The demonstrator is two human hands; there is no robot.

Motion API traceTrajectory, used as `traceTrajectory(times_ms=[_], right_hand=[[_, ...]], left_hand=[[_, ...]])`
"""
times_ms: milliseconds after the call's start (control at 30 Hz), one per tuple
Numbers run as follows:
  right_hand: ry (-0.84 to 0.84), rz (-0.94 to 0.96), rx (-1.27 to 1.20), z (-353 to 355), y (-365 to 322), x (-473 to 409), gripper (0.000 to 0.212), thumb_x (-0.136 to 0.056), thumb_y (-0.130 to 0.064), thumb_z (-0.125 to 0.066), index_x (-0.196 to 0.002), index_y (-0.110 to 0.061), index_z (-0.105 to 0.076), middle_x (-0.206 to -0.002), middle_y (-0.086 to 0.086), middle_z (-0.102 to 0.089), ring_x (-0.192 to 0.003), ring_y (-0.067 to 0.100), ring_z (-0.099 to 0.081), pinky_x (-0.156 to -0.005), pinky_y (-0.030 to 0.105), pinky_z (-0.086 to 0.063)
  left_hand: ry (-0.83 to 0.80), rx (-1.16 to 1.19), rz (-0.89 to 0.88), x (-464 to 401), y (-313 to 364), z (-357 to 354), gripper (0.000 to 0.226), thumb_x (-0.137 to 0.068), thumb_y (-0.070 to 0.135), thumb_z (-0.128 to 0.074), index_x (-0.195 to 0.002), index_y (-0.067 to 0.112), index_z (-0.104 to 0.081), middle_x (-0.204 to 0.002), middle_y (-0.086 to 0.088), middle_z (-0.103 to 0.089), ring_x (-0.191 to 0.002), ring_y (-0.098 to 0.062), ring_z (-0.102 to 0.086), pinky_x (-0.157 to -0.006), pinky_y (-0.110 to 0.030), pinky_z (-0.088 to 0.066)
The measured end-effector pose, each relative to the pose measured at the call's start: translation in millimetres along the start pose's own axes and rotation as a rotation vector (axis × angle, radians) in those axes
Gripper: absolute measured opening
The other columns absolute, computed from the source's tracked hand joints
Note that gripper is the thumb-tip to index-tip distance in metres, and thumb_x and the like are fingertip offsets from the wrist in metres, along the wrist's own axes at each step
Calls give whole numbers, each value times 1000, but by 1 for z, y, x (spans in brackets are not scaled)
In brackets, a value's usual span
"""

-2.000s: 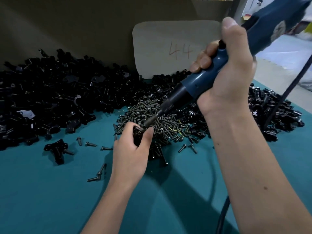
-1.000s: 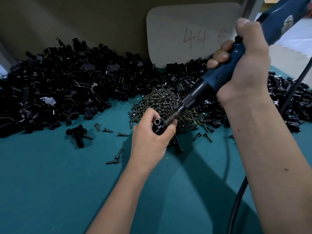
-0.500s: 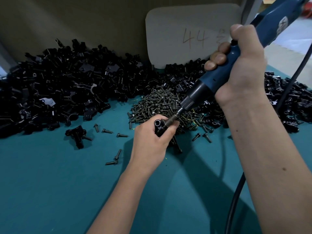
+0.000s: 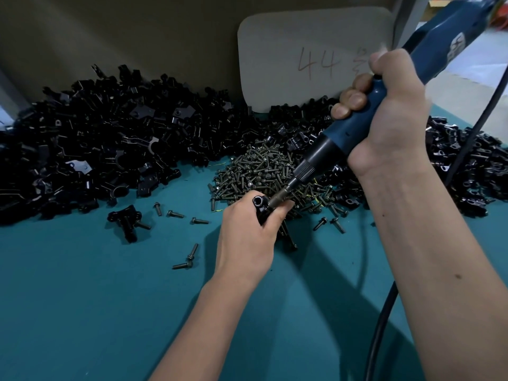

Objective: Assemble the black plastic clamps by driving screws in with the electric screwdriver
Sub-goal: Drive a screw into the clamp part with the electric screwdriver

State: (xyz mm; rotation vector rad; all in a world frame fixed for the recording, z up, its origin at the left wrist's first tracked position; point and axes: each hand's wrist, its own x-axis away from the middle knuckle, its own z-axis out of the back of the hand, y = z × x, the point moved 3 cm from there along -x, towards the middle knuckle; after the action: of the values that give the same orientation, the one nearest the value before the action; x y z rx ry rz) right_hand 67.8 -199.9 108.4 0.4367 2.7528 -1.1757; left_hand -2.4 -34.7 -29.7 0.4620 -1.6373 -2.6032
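1. Just in front of the screw heap (image 4: 264, 171), the left hand (image 4: 247, 237) is curled round a black clamp (image 4: 260, 206), held a little above the teal surface (image 4: 82, 312), with the thumb lying right beside the bit.
2. The right hand (image 4: 390, 116) is wrapped round the blue electric screwdriver (image 4: 357, 122), whose tip bears down at a slant into the clamp.
3. Risk: at that slant the bit could cam out of the screw head and slip onto the thumb, or mar the screw.
4. Risk: a screw started off-axis could cross-thread the plastic; the one-handed hold may let the clamp twist under torque.
5. Risk: the cable (image 4: 382, 325) trailing by the right forearm could snag and tug the tool off line.
6. Writing: "44" is handwritten on the grey card (image 4: 288, 50) behind, followed by an unclear mark. The white logo on the tool body is too blurred to read.
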Motion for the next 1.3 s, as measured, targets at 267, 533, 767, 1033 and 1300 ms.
traceTrajectory(times_ms=[267,533,767,1033,1300], right_hand=[[-18,7,-10,1,1,1,23,-95,-2,-56,-79,-14,-45,-63,1,-43,-47,12,-39,-46,26,-39],[-3,-43,-46,4,6,0,23,-97,-2,-52,-80,-15,-42,-62,0,-41,-45,10,-37,-44,24,-36],[-53,-40,-45,4,7,2,22,-96,-4,-52,-80,-16,-42,-63,-1,-42,-47,10,-38,-45,25,-37],[-108,-16,-33,4,6,3,20,-96,-5,-51,-82,-16,-42,-65,-1,-42,-48,10,-37,-46,25,-36],[-149,10,-9,0,5,5,22,-98,-5,-50,-81,-17,-42,-65,-1,-41,-48,11,-37,-48,26,-36]], left_hand=[[32,-109,7,1,1,-2,42,-87,65,-66,-75,27,-55,-55,11,-49,-47,-8,-41,-43,-22,-27],[-12,-38,-4,2,0,-1,54,-78,75,-60,-76,21,-55,-57,6,-51,-47,-9,-37,-45,-30,-33],[-43,-39,-11,2,2,0,53,-73,83,-53,-80,31,-51,-55,13,-50,-46,-8,-37,-43,-25,-31],[-21,-84,16,4,1,-1,62,-71,84,-51,-75,23,-50,-56,14,-49,-46,-9,-36,-44,-29,-32],[-25,-61,47,4,2,-1,52,-81,73,-64,-72,24,-48,-53,14,-47,-45,-9,-32,-45,-35,-32]])
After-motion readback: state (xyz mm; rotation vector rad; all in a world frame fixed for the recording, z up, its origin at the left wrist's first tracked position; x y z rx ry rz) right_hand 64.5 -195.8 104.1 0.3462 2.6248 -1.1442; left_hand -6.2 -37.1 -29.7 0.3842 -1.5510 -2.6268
